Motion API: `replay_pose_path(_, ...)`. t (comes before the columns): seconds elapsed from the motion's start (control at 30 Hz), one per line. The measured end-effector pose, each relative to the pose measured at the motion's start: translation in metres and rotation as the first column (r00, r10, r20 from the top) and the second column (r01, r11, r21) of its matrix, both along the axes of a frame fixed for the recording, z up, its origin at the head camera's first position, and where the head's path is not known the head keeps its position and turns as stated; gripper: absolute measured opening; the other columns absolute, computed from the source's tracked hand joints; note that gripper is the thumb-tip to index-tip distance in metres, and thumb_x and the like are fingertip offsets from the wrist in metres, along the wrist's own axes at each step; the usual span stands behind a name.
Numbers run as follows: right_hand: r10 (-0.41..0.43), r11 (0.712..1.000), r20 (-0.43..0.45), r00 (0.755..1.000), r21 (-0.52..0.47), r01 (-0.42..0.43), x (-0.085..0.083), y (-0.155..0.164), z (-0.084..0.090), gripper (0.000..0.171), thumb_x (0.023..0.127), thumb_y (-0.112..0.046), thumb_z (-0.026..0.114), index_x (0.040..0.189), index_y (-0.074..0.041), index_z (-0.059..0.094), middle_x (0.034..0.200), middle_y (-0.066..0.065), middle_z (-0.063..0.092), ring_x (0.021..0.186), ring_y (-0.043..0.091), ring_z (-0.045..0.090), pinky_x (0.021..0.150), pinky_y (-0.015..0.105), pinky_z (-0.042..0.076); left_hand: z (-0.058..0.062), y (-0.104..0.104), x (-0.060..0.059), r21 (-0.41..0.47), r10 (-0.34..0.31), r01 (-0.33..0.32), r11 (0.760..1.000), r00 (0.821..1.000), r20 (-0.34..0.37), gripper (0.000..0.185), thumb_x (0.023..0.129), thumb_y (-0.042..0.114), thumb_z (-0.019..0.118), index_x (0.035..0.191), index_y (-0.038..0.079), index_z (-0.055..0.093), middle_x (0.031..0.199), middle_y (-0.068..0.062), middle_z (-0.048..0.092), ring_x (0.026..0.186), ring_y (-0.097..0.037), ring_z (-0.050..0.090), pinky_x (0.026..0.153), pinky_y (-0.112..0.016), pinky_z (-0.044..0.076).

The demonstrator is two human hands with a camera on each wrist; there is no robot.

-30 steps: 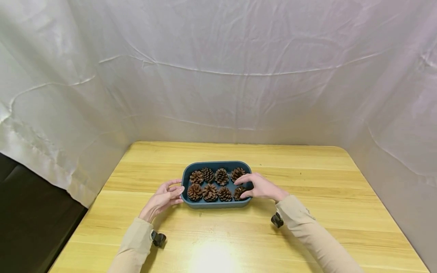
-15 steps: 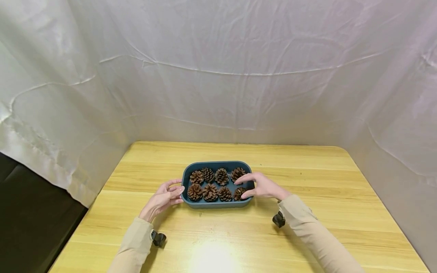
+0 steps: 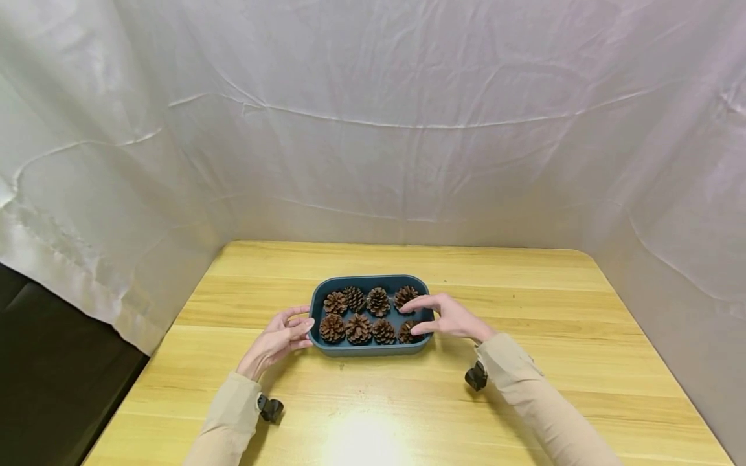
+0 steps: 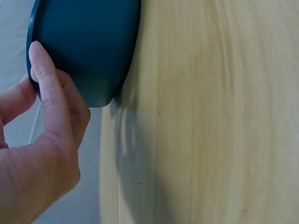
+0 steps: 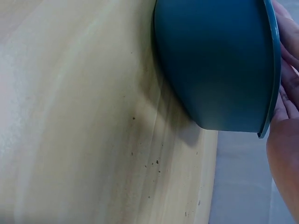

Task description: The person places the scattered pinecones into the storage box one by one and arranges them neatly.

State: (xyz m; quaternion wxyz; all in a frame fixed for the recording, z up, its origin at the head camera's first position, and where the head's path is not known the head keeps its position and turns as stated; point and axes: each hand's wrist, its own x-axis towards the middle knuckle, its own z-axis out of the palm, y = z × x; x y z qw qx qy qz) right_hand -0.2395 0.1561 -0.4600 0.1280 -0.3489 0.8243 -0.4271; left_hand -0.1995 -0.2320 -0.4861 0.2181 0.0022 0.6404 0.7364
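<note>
A dark teal tray (image 3: 326, 294) sits at the centre of the frame on the wooden table (image 3: 524, 362), with eight pine cones (image 3: 358, 328) in two rows. The left hand (image 3: 278, 339) touches the tray's left wall, grip relaxed and holding nothing. The right hand (image 3: 445, 317) rests over the right rim, fingers spread wide above the cones.

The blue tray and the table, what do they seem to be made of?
The tray looks like matte plastic: even teal colour, smooth rounded walls, no shine. The table looks like light wood or a wood-look laminate, with long grain stripes and a soft sheen.
</note>
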Motion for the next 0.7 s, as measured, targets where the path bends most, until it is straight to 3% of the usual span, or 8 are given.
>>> replay_pose_path(0.7,-0.046,0.991,0.069,0.997,-0.126,0.054,0.001,-0.002,-0.014,0.037,0.095,-0.018,0.07,0.128,-0.003,0.066,0.132,0.013,0.067,0.128,0.036,0.058,0.113,0.061,0.042,0.002,0.002,0.002,-0.032,0.016,-0.016,0.999,1.0,-0.006,0.055,0.103,0.002,0.051,0.148,-0.01,0.022,0.097,0.001,0.06,0.072,-0.008,0.062,0.071,-0.02,0.061)
